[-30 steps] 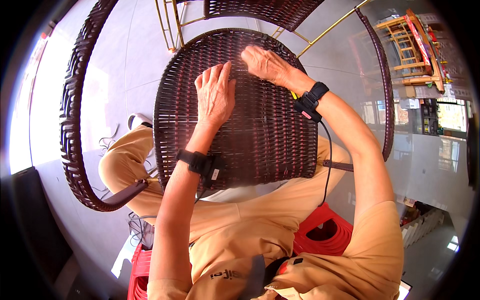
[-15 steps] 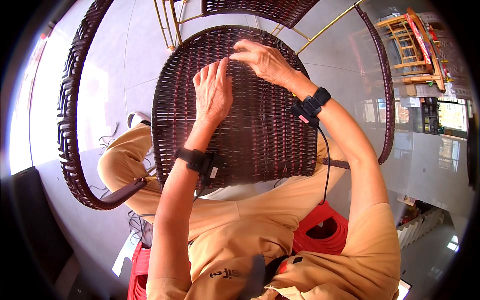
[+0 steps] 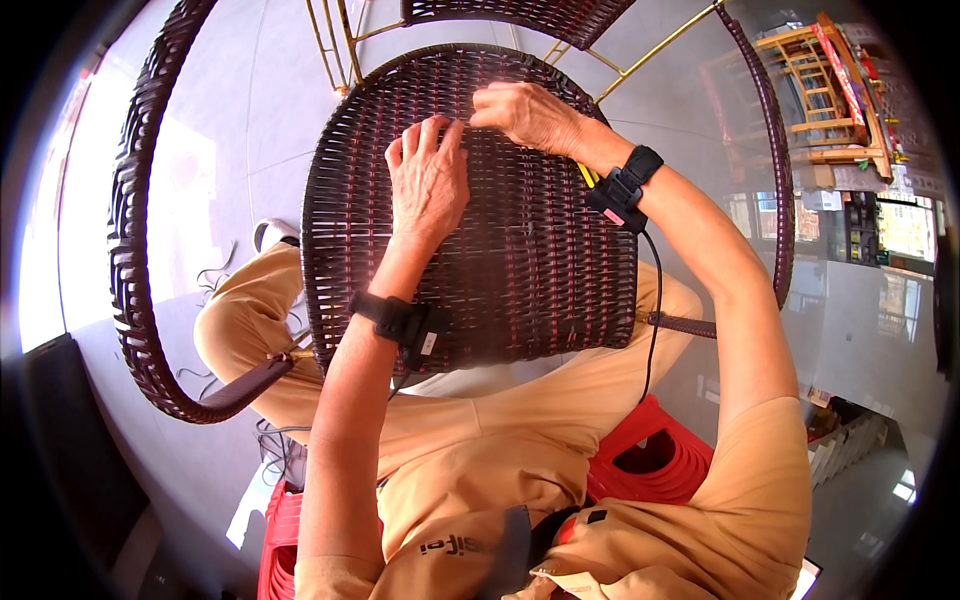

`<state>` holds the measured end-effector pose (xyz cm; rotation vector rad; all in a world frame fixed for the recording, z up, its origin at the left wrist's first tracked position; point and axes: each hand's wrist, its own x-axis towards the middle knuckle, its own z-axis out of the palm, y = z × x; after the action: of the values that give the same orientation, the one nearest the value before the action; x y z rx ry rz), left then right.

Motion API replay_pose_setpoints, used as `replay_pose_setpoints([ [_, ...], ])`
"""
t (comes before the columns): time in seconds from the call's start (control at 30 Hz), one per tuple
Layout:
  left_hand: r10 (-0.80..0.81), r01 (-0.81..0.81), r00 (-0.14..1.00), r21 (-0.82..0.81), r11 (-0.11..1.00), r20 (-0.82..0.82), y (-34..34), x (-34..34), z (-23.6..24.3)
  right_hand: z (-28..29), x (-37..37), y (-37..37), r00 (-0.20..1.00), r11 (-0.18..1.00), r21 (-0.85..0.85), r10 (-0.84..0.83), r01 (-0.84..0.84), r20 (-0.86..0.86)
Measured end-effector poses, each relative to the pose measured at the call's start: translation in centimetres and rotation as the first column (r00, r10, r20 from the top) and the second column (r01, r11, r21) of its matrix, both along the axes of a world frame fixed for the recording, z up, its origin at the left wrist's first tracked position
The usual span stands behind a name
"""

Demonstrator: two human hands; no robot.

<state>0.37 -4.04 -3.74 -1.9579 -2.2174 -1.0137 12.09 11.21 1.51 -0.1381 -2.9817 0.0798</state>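
Note:
A dark brown wicker chair seat (image 3: pixel 480 260) with reddish strands rests over my lap. My left hand (image 3: pixel 428 185) lies over its far left half, fingers bent and closed toward the weave. Close beside its fingertips, my right hand (image 3: pixel 530 118) is curled in a pinch near the seat's far edge. What either hand grips is hidden by the fingers. Black straps with small boxes circle both wrists, the left wrist strap (image 3: pixel 395 320) and the right wrist strap (image 3: pixel 625 190). Something small and yellow (image 3: pixel 587 175) shows just beneath my right wrist.
A braided armrest loop (image 3: pixel 130 250) curves along the left, and another armrest loop (image 3: pixel 780 180) along the right. Gold metal rods (image 3: pixel 660 50) join the frame at the far side. Red plastic stools (image 3: pixel 655 455) are beneath me. A wooden rack (image 3: pixel 820 95) stands far right.
My right hand has curled its fingers tighter and shifted slightly right. The left hand's fingers have bent more, staying in nearly the same place.

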Motion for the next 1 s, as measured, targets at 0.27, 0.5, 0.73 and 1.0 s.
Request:
replay_pose_setpoints([
  [0.27,-0.015,0.015,1.000,-0.008,1.000,0.027,0.1,-0.1,0.1,-0.1,-0.5,1.2,0.977,0.982,0.017,0.185,-0.188,0.104],
  [0.5,-0.016,0.016,0.999,0.001,1.000,0.028,0.1,-0.1,0.1,0.1,-1.5,1.5,0.935,0.927,0.200,0.271,-0.318,0.229],
  [0.73,-0.006,0.004,0.999,0.050,0.999,0.050,0.2,-0.1,0.1,-0.7,-1.0,1.9,0.929,0.919,0.206,0.288,-0.337,0.234],
  [1.0,0.000,-0.004,0.998,0.062,0.998,0.070,0.2,0.0,0.0,-1.0,1.1,-0.4,0.987,0.989,0.095,-0.123,0.113,0.107],
])
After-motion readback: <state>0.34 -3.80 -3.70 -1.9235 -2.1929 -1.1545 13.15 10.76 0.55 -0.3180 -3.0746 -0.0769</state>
